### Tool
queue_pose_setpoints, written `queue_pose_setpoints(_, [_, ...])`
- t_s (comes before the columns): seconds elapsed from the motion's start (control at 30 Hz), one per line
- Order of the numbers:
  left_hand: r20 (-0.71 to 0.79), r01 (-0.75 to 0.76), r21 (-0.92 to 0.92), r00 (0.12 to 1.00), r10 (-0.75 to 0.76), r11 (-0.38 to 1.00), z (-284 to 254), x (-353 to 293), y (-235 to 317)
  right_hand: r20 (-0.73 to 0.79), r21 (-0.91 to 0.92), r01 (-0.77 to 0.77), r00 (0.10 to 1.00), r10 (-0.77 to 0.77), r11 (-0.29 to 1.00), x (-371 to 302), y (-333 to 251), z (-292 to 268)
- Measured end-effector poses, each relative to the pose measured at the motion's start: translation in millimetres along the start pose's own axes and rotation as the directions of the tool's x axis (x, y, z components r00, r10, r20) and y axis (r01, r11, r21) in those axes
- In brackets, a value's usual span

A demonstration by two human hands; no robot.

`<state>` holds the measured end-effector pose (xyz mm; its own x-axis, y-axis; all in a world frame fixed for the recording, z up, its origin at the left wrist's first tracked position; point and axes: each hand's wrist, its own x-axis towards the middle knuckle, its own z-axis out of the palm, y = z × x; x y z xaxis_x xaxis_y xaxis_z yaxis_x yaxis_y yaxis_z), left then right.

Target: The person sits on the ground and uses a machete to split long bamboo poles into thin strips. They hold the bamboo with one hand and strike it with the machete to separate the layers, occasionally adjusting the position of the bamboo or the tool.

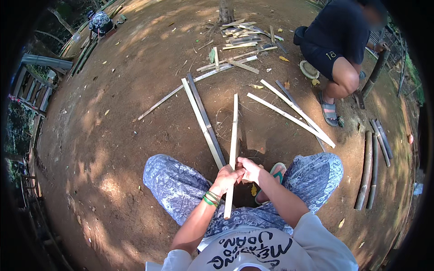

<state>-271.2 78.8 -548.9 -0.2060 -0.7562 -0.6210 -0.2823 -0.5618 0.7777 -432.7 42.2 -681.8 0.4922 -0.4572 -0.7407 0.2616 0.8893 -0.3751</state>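
A pale split bamboo strip (234, 131) stands lengthwise between my knees, its near end over my lap. My left hand (226, 179), with green bands at the wrist, is closed round the strip's lower half. Pressed close beside it on the right, my right hand (250, 170) has its fingers curled in against the strip and the left hand. Whatever those fingers grip is hidden. Just left of the held strip, a pale bamboo strip (201, 122) and a dark-skinned one (205, 115) lie side by side, pointing away from me.
More bamboo strips (296, 113) lie ahead to the right. A pile of split bamboo (242, 36) sits near a tree trunk (226, 11). At the right, a crouching person (334, 40) holds an upright bamboo pole (376, 72); bamboo lengths (365, 171) lie nearer. Another person (100, 22) is far left.
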Motion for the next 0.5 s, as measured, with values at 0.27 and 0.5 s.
queue_pose_setpoints(0.27, [-0.007, -0.098, -0.347, 0.995, 0.102, 0.933, -26, -87, 12, -0.465, 0.126, 0.314, 0.857, -0.223, 0.941, -19, -10, 40])
queue_pose_setpoints(0.5, [-0.133, -0.541, -0.665, 0.764, 0.631, 0.515, -73, -126, 43, -0.369, 0.171, 0.528, 0.817, -0.443, 0.832, -25, -24, 74])
